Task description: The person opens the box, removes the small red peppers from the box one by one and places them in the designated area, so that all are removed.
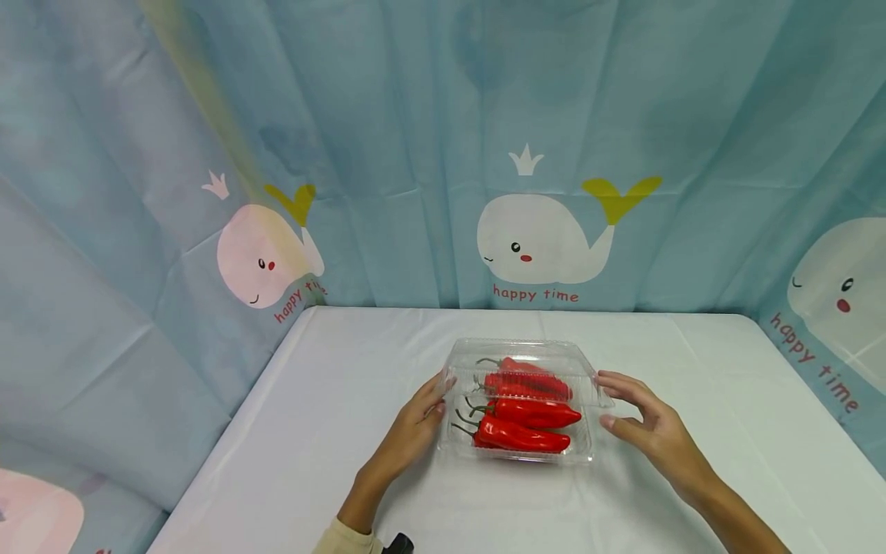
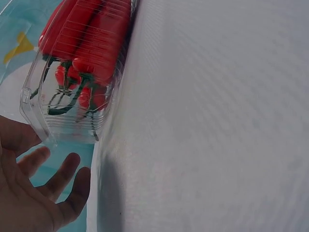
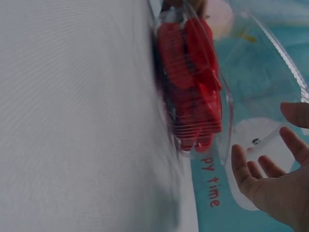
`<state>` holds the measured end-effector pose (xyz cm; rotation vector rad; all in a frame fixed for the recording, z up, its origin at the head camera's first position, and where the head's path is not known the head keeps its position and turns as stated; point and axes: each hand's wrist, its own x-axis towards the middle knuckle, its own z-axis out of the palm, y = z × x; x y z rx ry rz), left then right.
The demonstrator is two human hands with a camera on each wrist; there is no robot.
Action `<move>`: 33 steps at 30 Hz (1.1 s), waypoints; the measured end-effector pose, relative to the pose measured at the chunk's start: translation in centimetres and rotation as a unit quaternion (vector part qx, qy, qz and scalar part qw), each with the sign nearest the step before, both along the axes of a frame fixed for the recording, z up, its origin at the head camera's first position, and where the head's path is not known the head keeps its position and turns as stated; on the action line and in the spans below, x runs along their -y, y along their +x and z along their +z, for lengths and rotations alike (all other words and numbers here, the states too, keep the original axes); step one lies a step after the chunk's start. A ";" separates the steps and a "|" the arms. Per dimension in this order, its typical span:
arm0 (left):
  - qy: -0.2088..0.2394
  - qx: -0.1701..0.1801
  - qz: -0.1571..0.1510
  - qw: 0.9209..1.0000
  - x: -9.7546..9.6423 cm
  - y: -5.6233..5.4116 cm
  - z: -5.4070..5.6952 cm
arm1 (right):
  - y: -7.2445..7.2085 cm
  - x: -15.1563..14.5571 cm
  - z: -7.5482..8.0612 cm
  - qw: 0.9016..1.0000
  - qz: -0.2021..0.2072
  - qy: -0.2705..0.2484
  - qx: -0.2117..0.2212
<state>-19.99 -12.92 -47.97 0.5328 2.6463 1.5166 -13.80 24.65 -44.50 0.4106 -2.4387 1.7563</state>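
Observation:
A clear plastic clamshell box (image 1: pixel 584 450) sits on the white table, its lid (image 1: pixel 519 348) raised and tilted above the tray. Several red peppers (image 1: pixel 522 436) with green stems lie inside; the lid covers the farther ones in the head view. My left hand (image 1: pixel 415 427) is at the box's left side, its fingertips at the rim. Seen from the left wrist, the fingers (image 2: pixel 67 174) are spread and loosely bent beside the box's corner. My right hand (image 1: pixel 647 423) is at the right side, with extended fingers near the lid's right corner; contact there is hard to tell.
White cloth covers the table (image 1: pixel 332 400). Behind and to the sides hangs a blue curtain (image 1: pixel 401 154) printed with whales and lettering. A small black object (image 1: pixel 399 543) shows beside the left sleeve (image 1: pixel 346 538) at the bottom edge.

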 end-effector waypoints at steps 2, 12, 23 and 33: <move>-0.001 0.003 0.001 1.000 0.1 0.0 0.1 | -0.1 0.1 0.0 1.000 -0.005 0.004 0.004; 0.006 0.007 -0.003 1.000 0.3 0.0 0.0 | -0.9 0.5 0.1 1.000 0.009 -0.002 -0.009; 0.016 0.003 -0.018 1.000 0.0 -0.1 -0.1 | -2.0 0.5 0.2 1.000 -0.005 0.019 0.010; 0.021 0.007 -0.019 1.000 -0.1 0.1 0.0 | -4.1 0.6 -0.3 0.997 -0.019 0.053 -0.060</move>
